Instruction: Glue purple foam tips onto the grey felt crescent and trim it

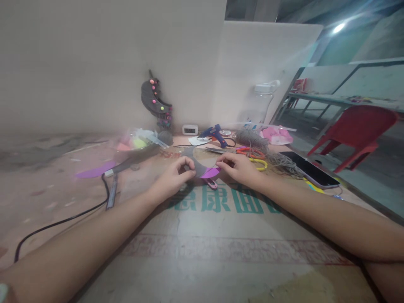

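Both my arms reach forward over a flattened cardboard sheet with green printed characters. My left hand pinches a grey crescent-shaped cutout with thumb and fingers closed on its lower part. My right hand pinches a small purple piece that meets the lower end of the grey crescent. A small pink-handled tool lies on the cardboard just under the purple piece.
A blue glue gun, orange and yellow scissors, grey twine, a dark phone and a pink bag lie beyond my hands. A finished beaded crescent leans on the wall. A black cable runs left. A red chair stands right.
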`<act>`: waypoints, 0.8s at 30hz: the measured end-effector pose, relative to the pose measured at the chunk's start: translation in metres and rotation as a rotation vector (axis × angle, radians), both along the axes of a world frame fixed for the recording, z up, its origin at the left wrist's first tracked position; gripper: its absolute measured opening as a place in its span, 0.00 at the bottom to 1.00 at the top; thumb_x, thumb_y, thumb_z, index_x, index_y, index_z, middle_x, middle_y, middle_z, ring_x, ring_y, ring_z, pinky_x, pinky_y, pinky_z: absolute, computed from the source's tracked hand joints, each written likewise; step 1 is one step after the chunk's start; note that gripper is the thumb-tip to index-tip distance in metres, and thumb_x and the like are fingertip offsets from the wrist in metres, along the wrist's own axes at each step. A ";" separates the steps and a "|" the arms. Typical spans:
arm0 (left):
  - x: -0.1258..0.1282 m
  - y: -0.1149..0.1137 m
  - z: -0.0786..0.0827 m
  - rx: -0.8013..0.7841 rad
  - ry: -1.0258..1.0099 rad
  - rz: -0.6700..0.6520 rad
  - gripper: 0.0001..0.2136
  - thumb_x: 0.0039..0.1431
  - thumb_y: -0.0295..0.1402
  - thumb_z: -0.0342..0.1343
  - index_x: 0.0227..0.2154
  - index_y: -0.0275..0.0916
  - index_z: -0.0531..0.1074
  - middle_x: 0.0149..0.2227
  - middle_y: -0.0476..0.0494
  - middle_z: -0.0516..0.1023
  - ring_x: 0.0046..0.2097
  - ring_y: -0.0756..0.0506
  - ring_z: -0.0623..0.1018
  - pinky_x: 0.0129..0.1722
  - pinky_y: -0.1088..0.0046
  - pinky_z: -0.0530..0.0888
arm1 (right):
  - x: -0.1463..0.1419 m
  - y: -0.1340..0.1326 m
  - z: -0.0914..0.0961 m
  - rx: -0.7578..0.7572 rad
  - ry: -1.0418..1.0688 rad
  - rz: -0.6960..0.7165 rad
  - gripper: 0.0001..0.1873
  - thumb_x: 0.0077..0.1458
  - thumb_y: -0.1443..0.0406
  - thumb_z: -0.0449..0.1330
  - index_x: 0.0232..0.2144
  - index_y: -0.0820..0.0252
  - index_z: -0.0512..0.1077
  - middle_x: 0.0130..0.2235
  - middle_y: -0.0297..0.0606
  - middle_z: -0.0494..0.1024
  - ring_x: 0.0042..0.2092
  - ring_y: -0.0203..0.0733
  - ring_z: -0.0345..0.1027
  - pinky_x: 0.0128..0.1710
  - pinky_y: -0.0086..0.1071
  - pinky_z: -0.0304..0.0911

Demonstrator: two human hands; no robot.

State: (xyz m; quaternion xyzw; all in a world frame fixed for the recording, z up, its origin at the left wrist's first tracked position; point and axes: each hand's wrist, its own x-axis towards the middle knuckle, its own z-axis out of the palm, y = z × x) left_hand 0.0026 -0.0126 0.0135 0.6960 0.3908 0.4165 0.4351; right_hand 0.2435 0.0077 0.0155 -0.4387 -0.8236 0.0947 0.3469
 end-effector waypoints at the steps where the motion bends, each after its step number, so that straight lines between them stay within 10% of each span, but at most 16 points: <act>1: 0.000 0.000 0.000 -0.013 0.000 -0.012 0.06 0.53 0.33 0.56 0.30 0.40 0.64 0.27 0.54 0.64 0.28 0.52 0.64 0.27 0.77 0.60 | 0.000 0.000 0.000 0.001 -0.001 -0.001 0.10 0.58 0.62 0.57 0.32 0.61 0.75 0.27 0.35 0.76 0.27 0.35 0.63 0.29 0.28 0.55; 24: 0.000 -0.004 0.005 -0.152 0.022 -0.214 0.04 0.52 0.30 0.56 0.30 0.40 0.67 0.26 0.53 0.68 0.28 0.52 0.67 0.28 0.76 0.62 | 0.001 0.003 -0.002 0.000 -0.014 -0.054 0.12 0.59 0.59 0.57 0.32 0.61 0.75 0.26 0.34 0.74 0.26 0.35 0.61 0.28 0.29 0.54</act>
